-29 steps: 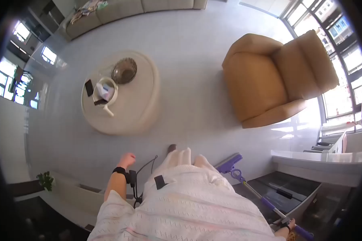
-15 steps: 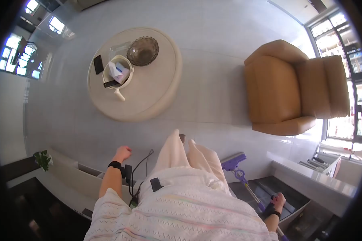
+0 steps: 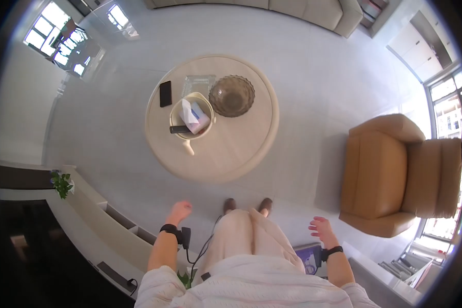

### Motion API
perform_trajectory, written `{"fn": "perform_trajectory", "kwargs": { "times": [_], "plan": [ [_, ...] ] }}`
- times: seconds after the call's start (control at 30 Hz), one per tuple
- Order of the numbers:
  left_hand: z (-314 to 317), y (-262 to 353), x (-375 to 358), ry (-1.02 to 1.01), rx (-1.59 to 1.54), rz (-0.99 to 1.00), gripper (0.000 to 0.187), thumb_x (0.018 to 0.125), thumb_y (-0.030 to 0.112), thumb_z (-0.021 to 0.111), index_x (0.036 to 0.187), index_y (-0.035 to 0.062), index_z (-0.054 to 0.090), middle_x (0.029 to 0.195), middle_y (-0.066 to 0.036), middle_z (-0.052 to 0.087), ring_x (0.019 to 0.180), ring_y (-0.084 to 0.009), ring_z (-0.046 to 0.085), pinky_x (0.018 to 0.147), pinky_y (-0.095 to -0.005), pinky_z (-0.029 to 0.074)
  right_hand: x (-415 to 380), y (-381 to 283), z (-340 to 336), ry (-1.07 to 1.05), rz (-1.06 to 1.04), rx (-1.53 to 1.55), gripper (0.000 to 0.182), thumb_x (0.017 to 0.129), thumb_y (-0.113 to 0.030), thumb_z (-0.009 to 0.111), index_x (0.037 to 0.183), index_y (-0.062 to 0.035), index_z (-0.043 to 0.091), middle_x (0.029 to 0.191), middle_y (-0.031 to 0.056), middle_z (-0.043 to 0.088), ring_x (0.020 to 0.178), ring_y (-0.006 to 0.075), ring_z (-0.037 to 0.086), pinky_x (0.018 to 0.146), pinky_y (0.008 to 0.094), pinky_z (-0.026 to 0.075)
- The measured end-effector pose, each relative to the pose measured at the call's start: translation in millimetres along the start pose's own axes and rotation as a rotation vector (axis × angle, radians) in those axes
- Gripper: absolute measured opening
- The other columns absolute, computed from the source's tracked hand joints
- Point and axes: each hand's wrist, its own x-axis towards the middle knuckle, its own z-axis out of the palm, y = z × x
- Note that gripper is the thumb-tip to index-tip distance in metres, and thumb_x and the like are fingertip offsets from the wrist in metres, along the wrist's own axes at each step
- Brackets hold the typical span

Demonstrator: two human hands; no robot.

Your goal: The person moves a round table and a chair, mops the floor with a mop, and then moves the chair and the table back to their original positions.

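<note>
Black beside the trousers (image 3: 226,238) — keep that cable (image 3: 206,247) slack, with left hand (image 3: 180,211) and right hand (image 3: 323,230) apart, right loosely open, left's closure unclear.

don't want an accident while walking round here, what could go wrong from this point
The black cable by the left leg could snag on a knee or tug at the left wrist. The purple tool is close beside the right leg, so a sidestep might knock it. On the round table, the dark remote juts over the cream container's rim and could fall if bumped.
</note>
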Motion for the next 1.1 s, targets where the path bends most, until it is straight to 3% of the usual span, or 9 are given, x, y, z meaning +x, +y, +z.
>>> {"fn": "perform_trajectory", "kwargs": {
  "times": [0.13, 0.27, 0.33, 0.57, 0.73, 0.77, 0.9, 0.97, 1.1],
  "plan": [
    [-29.3, -5.0, 17.8, 0.023, -0.397, -0.157, 0.025, 0.062, 0.009, 0.06, 0.087, 0.008, 0.063, 0.066, -0.008, 0.06, 0.056, -0.0173, 0.056, 0.052, -0.0295, 0.047, 7.4, -40.5, 74.2, -0.085, 0.021, -0.172, 0.048, 0.072, -0.009, 0.058, 0.117, -0.0046, 0.044, 0.093, 0.0084, 0.055, 0.075, 0.0202, 0.059, 0.056, 0.0356, 0.047],
    [-68.7, -26.4, 55.6, 0.043, -0.612, -0.125, 0.029, 0.063, 0.007, 0.062, 0.092, 0.0048, 0.061, 0.059, -0.005, 0.055, 0.048, -0.0121, 0.05, 0.043, -0.0269, 0.041, 10.9, -51.4, 164.2, -0.167, 0.032, -0.2, 0.046, 0.074, -0.01, 0.058, 0.118, -0.0047, 0.043, 0.094, 0.0092, 0.056, 0.076, 0.0206, 0.06, 0.058, 0.0358, 0.048],
    [-93.5, -40.4, 89.3, -0.075, -0.579, -0.209, 0.033, 0.069, 0.012, 0.063, 0.101, 0.0069, 0.056, 0.08, -0.003, 0.056, 0.066, -0.0134, 0.054, 0.053, -0.0297, 0.044, 12.1, -50.4, 216.8, -0.226, 0.092, -0.099, 0.043, 0.077, -0.014, 0.057, 0.117, -0.005, 0.044, 0.096, 0.0094, 0.056, 0.079, 0.0212, 0.06, 0.06, 0.0362, 0.049],
    [-127.3, -91.3, 176.2, -0.183, -0.865, -0.32, 0.058, 0.071, 0.022, 0.067, 0.121, 0.0087, 0.041, 0.101, -0.006, 0.053, 0.086, -0.0189, 0.05, 0.064, -0.0351, 0.044, 51.4, -9.3, 376.6, -0.265, 0.336, 0.217, 0.054, 0.083, -0.034, 0.053, 0.125, -0.0063, 0.032, 0.11, 0.0182, 0.048, 0.09, 0.0318, 0.056, 0.067, 0.0445, 0.049],
    [-94.1, -105.1, 208.8, -0.166, -1.158, -0.491, 0.078, 0.073, 0.043, 0.062, 0.132, 0.0099, 0.022, 0.121, -0.01, 0.034, 0.105, -0.0279, 0.037, 0.079, -0.0488, 0.038, 103.5, 17.2, 438.4, -0.189, 0.424, 0.492, 0.061, 0.086, -0.045, 0.042, 0.13, -0.0075, 0.023, 0.119, 0.021, 0.04, 0.097, 0.0366, 0.05, 0.074, 0.0501, 0.046],
    [-90.6, -103.0, 210.9, -0.184, -1.158, -0.472, 0.084, 0.072, 0.05, 0.06, 0.133, 0.0082, 0.019, 0.128, -0.011, 0.033, 0.111, -0.029, 0.036, 0.08, -0.0466, 0.038, 109.3, 20.8, 445.3, -0.171, 0.425, 0.564, 0.063, 0.086, -0.048, 0.039, 0.131, -0.008, 0.02, 0.12, 0.0216, 0.039, 0.098, 0.0383, 0.049, 0.076, 0.0524, 0.044],
    [-85.8, -98.6, 224.9, -0.099, -1.194, -0.56, 0.083, 0.073, 0.052, 0.057, 0.133, 0.0088, 0.02, 0.128, -0.008, 0.034, 0.111, -0.0285, 0.036, 0.084, -0.0478, 0.035, 128.8, 19.8, 470.3, -0.083, 0.463, 0.699, 0.062, 0.086, -0.052, 0.035, 0.13, -0.0092, 0.023, 0.12, 0.0223, 0.038, 0.103, 0.0393, 0.045, 0.082, 0.0553, 0.039],
    [-80.4, -99.0, 242.0, -0.076, -1.383, -0.494, 0.075, 0.073, 0.061, 0.053, 0.128, 0.0137, 0.033, 0.121, -0.007, 0.039, 0.112, -0.0261, 0.034, 0.087, -0.0494, 0.032, 144.0, 16.6, 474.0, -0.058, 0.447, 0.876, 0.059, 0.086, -0.054, 0.031, 0.127, -0.0102, 0.026, 0.122, 0.0217, 0.037, 0.109, 0.0396, 0.04, 0.086, 0.0565, 0.035],
    [-64.9, -93.7, 268.7, 0.028, -1.664, -0.28, 0.077, 0.074, 0.069, 0.041, 0.129, 0.0167, 0.034, 0.129, -0.004, 0.039, 0.116, -0.0219, 0.038, 0.094, -0.0412, 0.03, 162.9, 16.5, 485.1, 0.177, 0.511, 1.045, 0.054, 0.086, -0.052, 0.033, 0.12, -0.0112, 0.035, 0.117, 0.0159, 0.045, 0.104, 0.0365, 0.046, 0.087, 0.0553, 0.036]
  ]
}}
